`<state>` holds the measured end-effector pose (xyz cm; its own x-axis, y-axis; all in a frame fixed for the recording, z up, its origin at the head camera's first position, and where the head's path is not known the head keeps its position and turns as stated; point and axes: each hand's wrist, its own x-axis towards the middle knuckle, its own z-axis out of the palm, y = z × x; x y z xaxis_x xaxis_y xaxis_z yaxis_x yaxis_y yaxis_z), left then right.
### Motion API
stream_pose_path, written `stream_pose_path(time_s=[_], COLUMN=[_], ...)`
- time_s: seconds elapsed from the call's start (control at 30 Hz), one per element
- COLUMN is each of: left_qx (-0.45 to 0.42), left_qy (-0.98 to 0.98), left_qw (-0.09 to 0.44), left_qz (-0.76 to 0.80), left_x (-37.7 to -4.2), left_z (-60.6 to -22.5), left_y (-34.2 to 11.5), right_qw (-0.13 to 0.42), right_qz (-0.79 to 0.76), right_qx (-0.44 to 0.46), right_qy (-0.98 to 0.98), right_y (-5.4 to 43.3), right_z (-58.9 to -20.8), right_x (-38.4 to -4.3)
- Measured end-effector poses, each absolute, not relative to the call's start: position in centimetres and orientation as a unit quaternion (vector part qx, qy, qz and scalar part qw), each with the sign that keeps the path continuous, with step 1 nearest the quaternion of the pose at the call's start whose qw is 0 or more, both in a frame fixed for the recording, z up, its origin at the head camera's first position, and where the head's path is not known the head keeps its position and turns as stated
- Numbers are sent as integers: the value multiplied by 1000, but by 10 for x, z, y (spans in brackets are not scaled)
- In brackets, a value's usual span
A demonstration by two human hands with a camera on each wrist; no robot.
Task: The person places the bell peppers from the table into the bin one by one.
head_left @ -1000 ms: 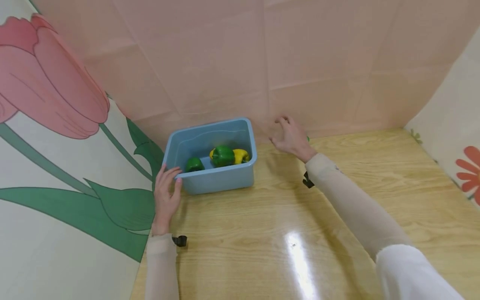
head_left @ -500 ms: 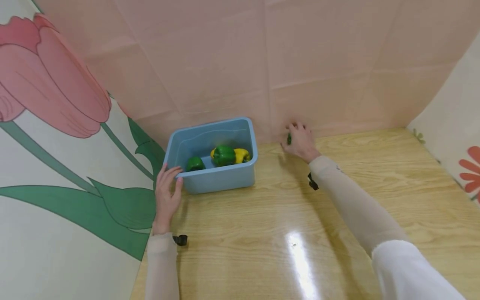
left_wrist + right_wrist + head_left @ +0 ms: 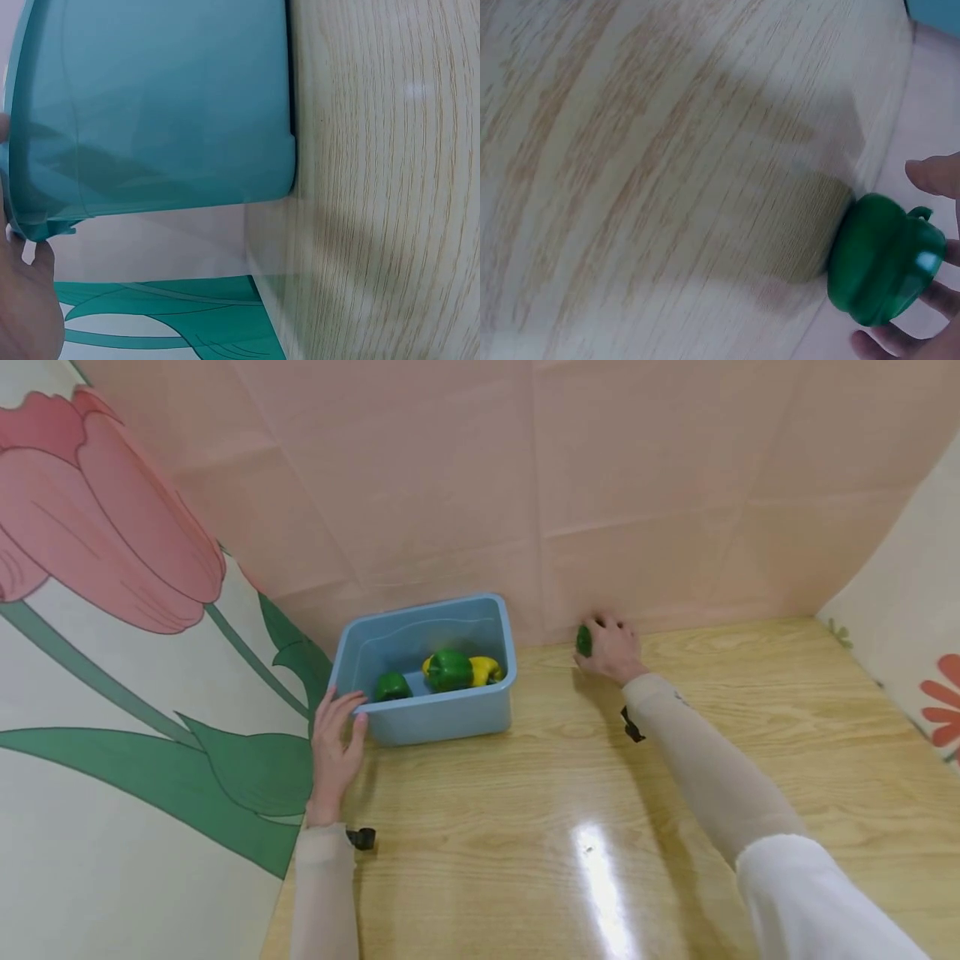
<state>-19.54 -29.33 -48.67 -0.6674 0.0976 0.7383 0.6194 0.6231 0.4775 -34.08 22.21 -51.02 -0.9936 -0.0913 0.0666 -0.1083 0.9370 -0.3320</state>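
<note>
A blue plastic bin [image 3: 442, 718] stands on the table, and inside it lie two green bell peppers [image 3: 450, 671] and yellow pepper [image 3: 486, 670] beside them. At the bin's near left corner my left hand [image 3: 335, 752] holds the rim, fingers over the edge and thumb at the front. In the left wrist view the thumb [image 3: 43, 261] sits just below the rim's corner. Right of the bin, by the back wall, my right hand [image 3: 613, 652] is around another green bell pepper [image 3: 885, 259] on the table. Its fingers reach behind and below the pepper; the thumb [image 3: 934, 176] stands apart from it.
The wooden table [image 3: 480, 843] meets a pink sheet [image 3: 645, 493] hung at the back. On the left rises a panel with a printed tulip [image 3: 142, 518]; on the right is a white panel with a red flower [image 3: 943, 706].
My right hand has moved right and down to the green bell pepper, which now shows at its left side. My left hand has stayed at the bin's corner.
</note>
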Motion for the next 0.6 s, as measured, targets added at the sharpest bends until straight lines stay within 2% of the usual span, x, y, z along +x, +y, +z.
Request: stream_pose_path(time_s=[0.23,0.6], left_qx=[-213,-212], left_qy=[-833,-833], left_qw=[343,347], left_qz=[-377,-375], left_x=[-196,-198], left_z=[-490,-489], left_y=[-294,-293], right_qw=[-20,-3], right_qz=[211,200], right_qx=[66,80], right_qy=[-975,-977], right_y=[225,224], right_z=[-517,-529], right_x=[-341,-340])
